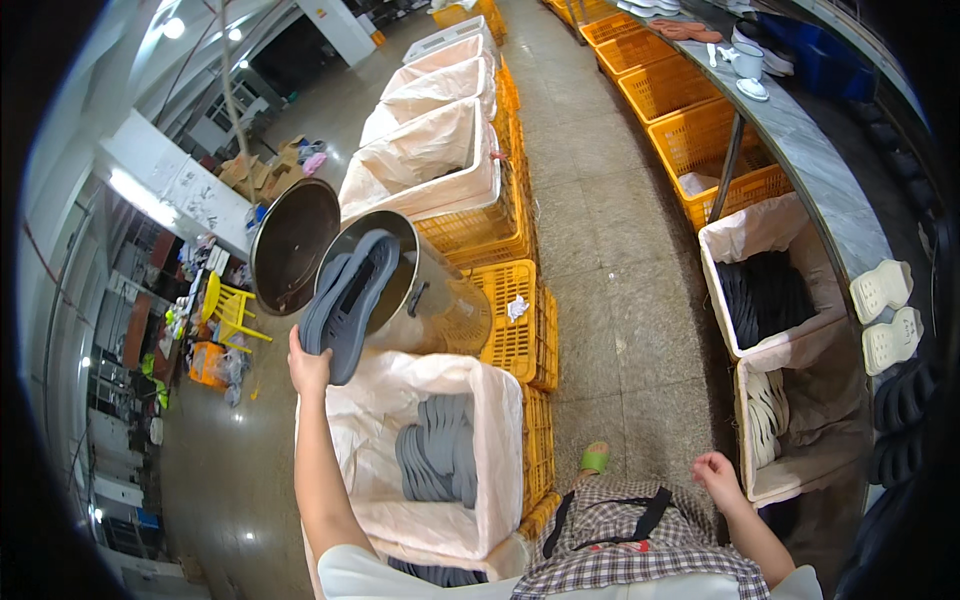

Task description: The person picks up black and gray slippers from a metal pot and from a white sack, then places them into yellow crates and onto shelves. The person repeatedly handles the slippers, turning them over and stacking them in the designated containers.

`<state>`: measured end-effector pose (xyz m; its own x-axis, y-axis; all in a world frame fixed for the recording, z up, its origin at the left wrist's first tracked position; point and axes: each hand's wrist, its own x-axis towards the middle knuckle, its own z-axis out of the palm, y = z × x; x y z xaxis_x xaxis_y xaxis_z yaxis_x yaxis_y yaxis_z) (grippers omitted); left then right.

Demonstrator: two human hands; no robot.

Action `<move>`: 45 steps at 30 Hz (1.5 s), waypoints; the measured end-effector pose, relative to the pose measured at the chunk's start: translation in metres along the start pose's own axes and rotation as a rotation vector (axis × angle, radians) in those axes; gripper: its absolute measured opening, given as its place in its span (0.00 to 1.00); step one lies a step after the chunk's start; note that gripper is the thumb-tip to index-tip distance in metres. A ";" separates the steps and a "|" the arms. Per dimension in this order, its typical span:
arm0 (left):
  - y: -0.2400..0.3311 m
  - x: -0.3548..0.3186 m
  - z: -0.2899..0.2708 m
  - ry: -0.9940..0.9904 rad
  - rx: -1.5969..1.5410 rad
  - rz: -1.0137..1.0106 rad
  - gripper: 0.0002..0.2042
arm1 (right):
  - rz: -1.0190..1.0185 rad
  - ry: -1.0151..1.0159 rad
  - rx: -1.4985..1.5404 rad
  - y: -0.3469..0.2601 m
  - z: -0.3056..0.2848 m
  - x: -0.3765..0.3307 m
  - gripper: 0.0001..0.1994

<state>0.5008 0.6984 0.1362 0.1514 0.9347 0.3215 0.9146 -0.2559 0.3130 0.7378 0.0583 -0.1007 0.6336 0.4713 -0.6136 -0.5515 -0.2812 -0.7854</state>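
My left hand (309,366) reaches out at the left and is closed on the near end of a small stack of grey shoe soles (345,315). The soles tilt upward over the mouth of a metal drum (445,300), whose inside is mostly hidden behind them. Below my left forearm stands a cloth-lined crate (497,430) with a pile of grey soles (440,450) in it. Beside my checked apron, my right hand (716,478) is raised with loosely curled fingers and nothing visible in it. It is nearest to a lined crate (800,485) of cream soles (767,415).
A round metal lid (295,245) stands tilted beside the drum. Yellow crates (510,320) and lined crates (420,170) run along the left of the aisle. At right, a long table (810,150) stands over more crates; one holds black soles (765,300). White soles (882,290) lie nearby.
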 end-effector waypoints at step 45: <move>0.001 0.121 0.075 0.170 0.587 0.490 0.33 | 0.054 0.252 -0.755 0.064 0.013 -0.031 0.12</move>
<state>0.5486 0.8296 0.1085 0.5727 0.6864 0.4483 0.8142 -0.4126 -0.4084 0.6754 0.0366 -0.1306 0.7698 0.2626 -0.5817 -0.1257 -0.8312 -0.5416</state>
